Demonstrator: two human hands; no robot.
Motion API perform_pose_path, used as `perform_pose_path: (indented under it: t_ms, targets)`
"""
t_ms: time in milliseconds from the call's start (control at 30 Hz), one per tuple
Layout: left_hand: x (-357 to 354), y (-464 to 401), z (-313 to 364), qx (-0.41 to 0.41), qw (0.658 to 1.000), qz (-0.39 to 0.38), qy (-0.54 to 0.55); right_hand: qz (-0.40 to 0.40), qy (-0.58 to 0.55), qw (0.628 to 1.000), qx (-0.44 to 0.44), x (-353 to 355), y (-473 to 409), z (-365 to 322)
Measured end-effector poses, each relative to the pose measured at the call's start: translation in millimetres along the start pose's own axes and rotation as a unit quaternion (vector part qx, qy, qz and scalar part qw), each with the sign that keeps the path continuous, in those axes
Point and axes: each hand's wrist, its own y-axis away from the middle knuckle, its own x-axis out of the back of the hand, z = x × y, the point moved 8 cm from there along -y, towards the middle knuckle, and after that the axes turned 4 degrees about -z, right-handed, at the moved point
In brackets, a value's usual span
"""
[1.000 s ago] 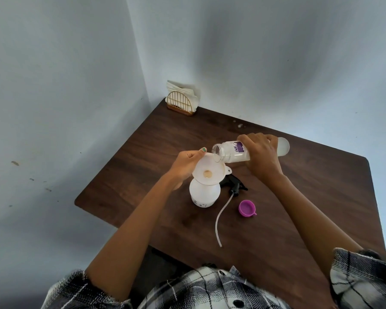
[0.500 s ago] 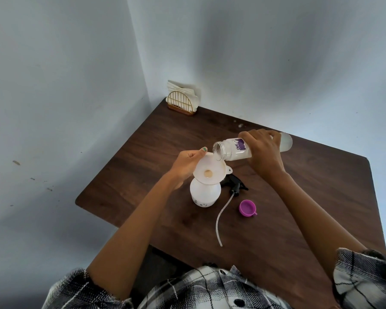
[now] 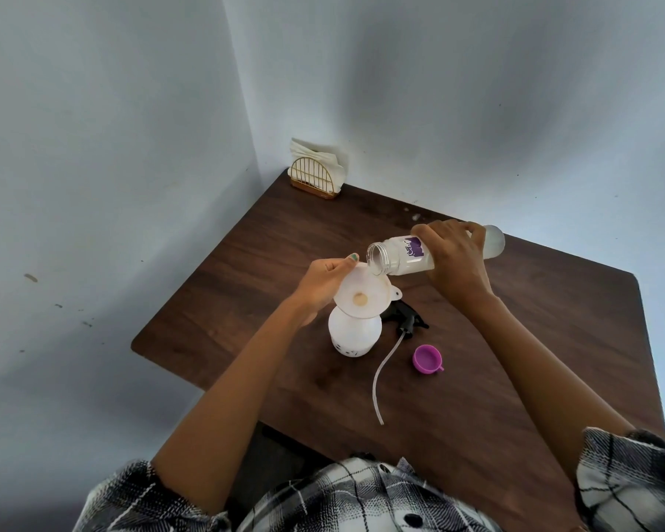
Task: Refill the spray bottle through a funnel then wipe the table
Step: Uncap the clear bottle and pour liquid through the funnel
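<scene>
Left hand [image 3: 325, 284] pinching one funnel [image 3: 363, 294], right hand [image 3: 455, 263] gripping one tilted refill bottle [image 3: 404, 259]

White spray bottle [image 3: 355, 334], white funnel [image 3: 363, 294]; purple cap [image 3: 427, 359]; dark wood-grain table [image 3: 515, 339]; black-white plaid shirt [image 3: 361, 497].

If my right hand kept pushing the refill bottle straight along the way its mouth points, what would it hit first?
Probably the left hand: the refill bottle in the right hand points left over the funnel rim, towards the thumb pinching it. Depth is unclear from this view.
</scene>
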Motion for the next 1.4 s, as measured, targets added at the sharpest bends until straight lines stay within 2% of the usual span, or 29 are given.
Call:
perform_pose_path:
  t_ms: [1400]
  targets:
    - [1.3,-4.6,-3.1,-0.009,1.000,-0.003,-0.002,-0.013,0.007,1.000,0.013,-1.7,1.4,-2.5]
